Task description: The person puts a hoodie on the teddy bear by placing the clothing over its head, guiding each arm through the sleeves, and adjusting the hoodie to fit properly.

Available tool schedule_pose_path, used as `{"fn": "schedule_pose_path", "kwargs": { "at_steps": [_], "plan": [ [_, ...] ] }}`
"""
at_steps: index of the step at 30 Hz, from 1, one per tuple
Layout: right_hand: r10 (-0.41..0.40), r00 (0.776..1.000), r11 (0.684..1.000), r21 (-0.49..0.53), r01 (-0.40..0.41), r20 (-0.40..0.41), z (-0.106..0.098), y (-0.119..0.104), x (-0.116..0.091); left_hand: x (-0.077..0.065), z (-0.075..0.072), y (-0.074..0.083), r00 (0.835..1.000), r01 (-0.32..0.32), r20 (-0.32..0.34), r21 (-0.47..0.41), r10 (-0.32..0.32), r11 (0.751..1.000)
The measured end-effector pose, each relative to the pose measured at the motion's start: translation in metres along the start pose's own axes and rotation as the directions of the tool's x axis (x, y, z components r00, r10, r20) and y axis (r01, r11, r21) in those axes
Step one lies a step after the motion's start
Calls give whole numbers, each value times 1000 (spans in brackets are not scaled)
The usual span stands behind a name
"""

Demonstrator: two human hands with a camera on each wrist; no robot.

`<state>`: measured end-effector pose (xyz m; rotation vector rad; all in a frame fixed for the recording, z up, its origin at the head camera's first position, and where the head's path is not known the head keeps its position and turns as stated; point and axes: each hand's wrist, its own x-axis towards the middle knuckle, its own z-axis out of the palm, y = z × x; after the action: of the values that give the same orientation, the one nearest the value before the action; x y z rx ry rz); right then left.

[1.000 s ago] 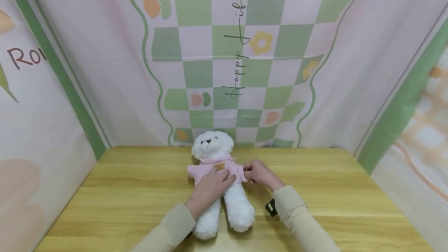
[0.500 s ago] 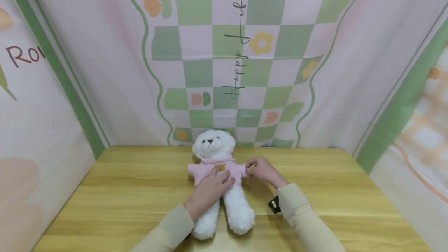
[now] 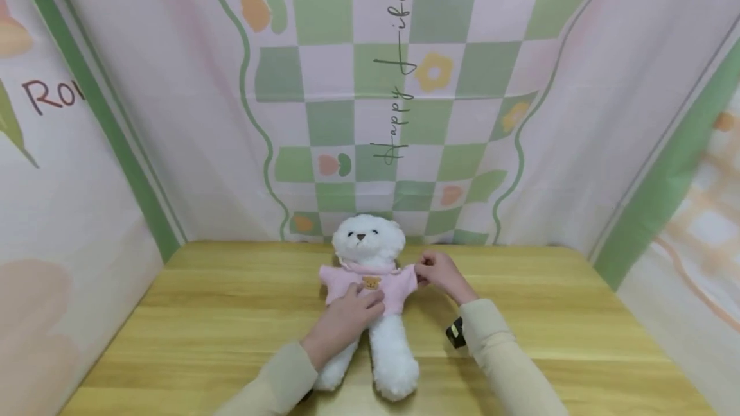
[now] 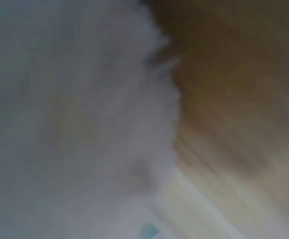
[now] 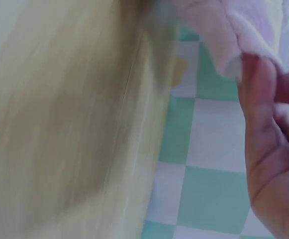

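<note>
A white plush teddy bear in a pink shirt with a brown bear patch lies face up on the table. My left hand rests across the lower front of the shirt, fingers spread loosely. Blurred white fur fills much of the left wrist view. At the bear's sleeve on the right side, my right hand pinches the cuff. The right wrist view has the thumb just inside the opening of the pink sleeve. No paw shows at either cuff.
The wooden table reaches back to a hanging cloth with green and white checks and the words "Happy Life". Further printed cloths stand at left and right. A small black device sits at the right wrist.
The bear has shifted right, its head turning more upright. My right hand has moved slightly up and right, drawing the sleeve outward. The left hand stays on the shirt.
</note>
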<state>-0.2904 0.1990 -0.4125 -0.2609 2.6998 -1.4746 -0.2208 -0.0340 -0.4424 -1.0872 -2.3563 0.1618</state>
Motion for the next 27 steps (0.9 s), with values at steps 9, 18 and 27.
{"fn": "schedule_pose_path", "kwargs": {
  "at_steps": [9,18,27],
  "plan": [
    [-46,988,999,-21,50,150,-8,17,-10,2,0,4,999,21,-25,13,-21,1000],
    [-43,995,999,30,40,94,2,18,-12,12,3,14,991,129,51,-71,-126,989],
    [11,1000,999,44,-12,23,1,9,3,15,3,17,983,175,60,-42,-172,984]
  ]
}}
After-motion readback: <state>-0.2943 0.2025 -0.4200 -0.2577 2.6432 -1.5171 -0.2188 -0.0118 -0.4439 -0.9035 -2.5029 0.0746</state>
